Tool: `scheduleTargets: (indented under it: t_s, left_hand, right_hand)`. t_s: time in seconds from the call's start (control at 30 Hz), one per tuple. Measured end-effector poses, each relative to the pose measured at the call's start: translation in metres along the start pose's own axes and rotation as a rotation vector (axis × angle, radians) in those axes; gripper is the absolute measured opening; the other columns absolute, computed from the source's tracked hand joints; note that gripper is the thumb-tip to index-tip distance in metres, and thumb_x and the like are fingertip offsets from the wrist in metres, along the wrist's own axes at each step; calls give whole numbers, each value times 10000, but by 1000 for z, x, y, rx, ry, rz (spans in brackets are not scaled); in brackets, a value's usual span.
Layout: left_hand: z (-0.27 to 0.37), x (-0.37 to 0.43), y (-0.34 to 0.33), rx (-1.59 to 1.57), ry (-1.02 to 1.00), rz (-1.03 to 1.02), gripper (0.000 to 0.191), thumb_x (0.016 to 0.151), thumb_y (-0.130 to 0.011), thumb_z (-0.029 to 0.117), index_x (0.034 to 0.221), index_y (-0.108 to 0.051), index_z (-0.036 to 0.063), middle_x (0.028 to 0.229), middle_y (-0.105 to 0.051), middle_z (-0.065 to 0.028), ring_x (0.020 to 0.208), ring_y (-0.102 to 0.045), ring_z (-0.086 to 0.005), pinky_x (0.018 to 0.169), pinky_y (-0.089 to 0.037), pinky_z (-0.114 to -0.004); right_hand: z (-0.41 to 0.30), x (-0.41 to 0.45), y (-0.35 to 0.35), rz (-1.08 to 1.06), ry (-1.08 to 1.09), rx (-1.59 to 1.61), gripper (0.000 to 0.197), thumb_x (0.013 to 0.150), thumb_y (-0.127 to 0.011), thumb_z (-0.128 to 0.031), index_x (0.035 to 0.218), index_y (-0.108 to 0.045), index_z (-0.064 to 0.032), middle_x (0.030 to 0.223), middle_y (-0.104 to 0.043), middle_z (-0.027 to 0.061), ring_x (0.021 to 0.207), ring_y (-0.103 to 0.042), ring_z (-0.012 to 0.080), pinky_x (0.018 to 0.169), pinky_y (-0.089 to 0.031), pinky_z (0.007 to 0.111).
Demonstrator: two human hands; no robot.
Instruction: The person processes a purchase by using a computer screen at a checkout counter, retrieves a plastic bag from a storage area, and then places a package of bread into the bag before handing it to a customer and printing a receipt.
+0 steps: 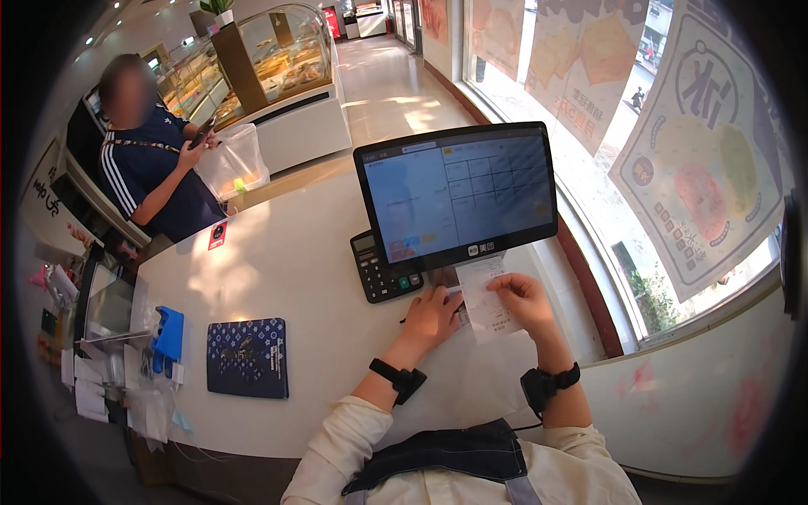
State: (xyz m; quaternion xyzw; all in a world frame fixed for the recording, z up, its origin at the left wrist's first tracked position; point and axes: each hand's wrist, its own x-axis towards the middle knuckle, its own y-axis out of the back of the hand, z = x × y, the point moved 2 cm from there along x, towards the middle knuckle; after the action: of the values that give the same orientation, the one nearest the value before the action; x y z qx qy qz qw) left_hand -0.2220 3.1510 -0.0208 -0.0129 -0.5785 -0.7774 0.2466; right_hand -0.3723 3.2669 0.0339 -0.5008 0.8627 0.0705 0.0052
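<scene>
A printed paper receipt point(483, 303) hangs below the touchscreen register point(461, 196). My right hand point(522, 302) pinches the receipt's right side between thumb and fingers. To its left, my left hand point(434, 317) reaches down under the screen's lower edge, beside the receipt. Its fingertips are partly hidden near another bit of paper, so whether they grip anything is unclear. A thin dark tip shows beside that hand. The black desk calculator point(382, 268) lies just left of the register, partly behind it.
On the white counter point(303, 315) lies a dark blue patterned notebook point(247, 358). A blue tape dispenser point(167, 341) and papers stand at the left edge. Across the counter, a person point(151, 145) holds a phone point(203, 131) and a plastic bag point(235, 161). Windows line the right.
</scene>
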Motion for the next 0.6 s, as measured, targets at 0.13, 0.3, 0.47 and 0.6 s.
scheduleTargets:
  t_s: [0.13, 0.3, 0.47, 0.6]
  left_hand:
    - [-3, 2, -4, 32, 6, -20, 370, 741, -607, 180, 1101, -555, 112, 929, -500, -60, 937, -503, -256, 716, -435, -393]
    - [-9, 4, -4, -157, 79, -140, 362, 802, -575, 193, 1155, -530, 129, 971, -512, -67, 968, -502, -253, 768, -448, -349]
    - [-14, 9, 4, -273, 31, -176, 370, 835, -534, 132, 1205, -520, 124, 953, -500, -82, 941, -496, -252, 770, -446, -339]
    - [-15, 8, 7, -256, -37, -151, 376, 824, -553, 123, 1198, -521, 109, 947, -505, -88, 928, -497, -249, 773, -447, -337]
  right_hand:
    - [11, -31, -12, 16, 17, 267, 284, 881, -498, -40, 1150, -569, 18, 938, -630, 59, 817, -571, 84, 721, -464, 207]
    - [48, -61, -24, 16, -56, -13, 400, 875, -542, -115, 1263, -498, -27, 838, -625, 0, 675, -512, 49, 592, -417, 211]
    - [54, -68, -25, 154, -39, -317, 314, 858, -554, -133, 1155, -591, -39, 716, -620, 12, 573, -488, 51, 497, -382, 250]
    - [29, -63, -21, 121, -142, -393, 269, 872, -537, -126, 1099, -622, -10, 767, -643, 31, 618, -550, 68, 521, -440, 258]
